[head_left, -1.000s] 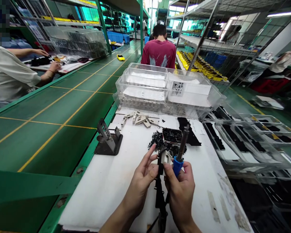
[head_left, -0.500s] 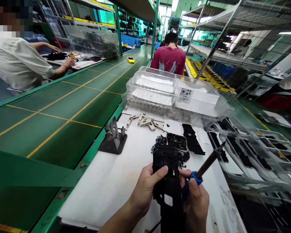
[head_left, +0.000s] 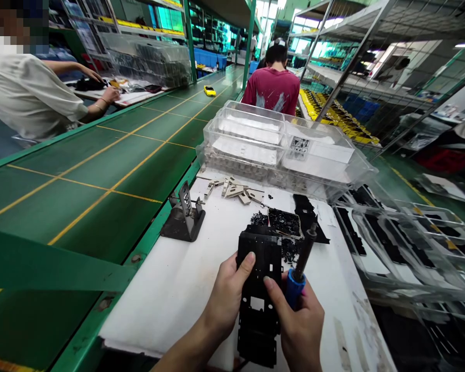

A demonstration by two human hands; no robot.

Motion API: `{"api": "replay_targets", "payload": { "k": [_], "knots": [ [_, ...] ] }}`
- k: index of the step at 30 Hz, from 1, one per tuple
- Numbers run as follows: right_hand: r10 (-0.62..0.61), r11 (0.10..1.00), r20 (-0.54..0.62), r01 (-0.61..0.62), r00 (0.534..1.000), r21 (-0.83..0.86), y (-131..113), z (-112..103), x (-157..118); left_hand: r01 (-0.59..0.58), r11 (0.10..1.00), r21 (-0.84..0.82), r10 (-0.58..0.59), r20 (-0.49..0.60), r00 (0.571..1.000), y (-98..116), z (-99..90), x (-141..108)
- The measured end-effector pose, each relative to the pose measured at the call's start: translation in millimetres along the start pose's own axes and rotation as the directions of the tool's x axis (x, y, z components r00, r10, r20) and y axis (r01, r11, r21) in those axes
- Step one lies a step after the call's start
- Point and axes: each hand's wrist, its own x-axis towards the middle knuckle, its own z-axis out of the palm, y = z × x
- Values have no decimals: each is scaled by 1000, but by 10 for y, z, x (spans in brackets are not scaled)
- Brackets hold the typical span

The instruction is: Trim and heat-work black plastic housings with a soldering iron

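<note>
Black plastic frame (head_left: pixel 258 289): just one, right? Where are you holding it?

Yes, one. You're holding it nearly upright over the white-covered bench (head_left: pixel 151 320), its lower end close to the surface. From this angle I can't quite tell whether it's touching.

And your hands, are they together or apart?

They're apart, with the frame between them. Your left hand (head_left: pixel 227 305) is clamping the frame's left edge, thumb pressing on its face. Your right hand (head_left: pixel 304 325) is wrapped around the blue grip of one soldering iron (head_left: pixel 294 289), with the thumb reaching to the frame's right edge and the dark shaft pointing up and away.

What are you working beside?

Just past the frame's top, you're next to one small tray of black scraps (head_left: pixel 284 222), with loose black scraps (head_left: pixel 290 250) lying on the bench around it. Farther left, one black metal stand (head_left: pixel 184 219) is standing near the bench edge. Roughly seven beige pieces (head_left: pixel 234 191) are lying beyond it, though they overlap too much for an exact count.

Anyone else nearby?

Yes, two people are working across the green conveyor belt (head_left: pixel 101 206) and ahead of you: one in a white top (head_left: pixel 27 93), one in a red shirt (head_left: pixel 273 90).
</note>
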Motion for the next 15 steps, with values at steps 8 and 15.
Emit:
{"api": "replay_targets", "payload": {
  "k": [8, 15],
  "knots": [
    [-12, 998, 94, 6, 995, 60, 174, 21, 42, -64, 985, 158, 70, -29, 997, -73, -80, -34],
    [41, 998, 281, -49, 959, 25, 210, -258, 244, -177, 823, 541, 125, 131, 983, 109, -337, 117]
  ]
}}
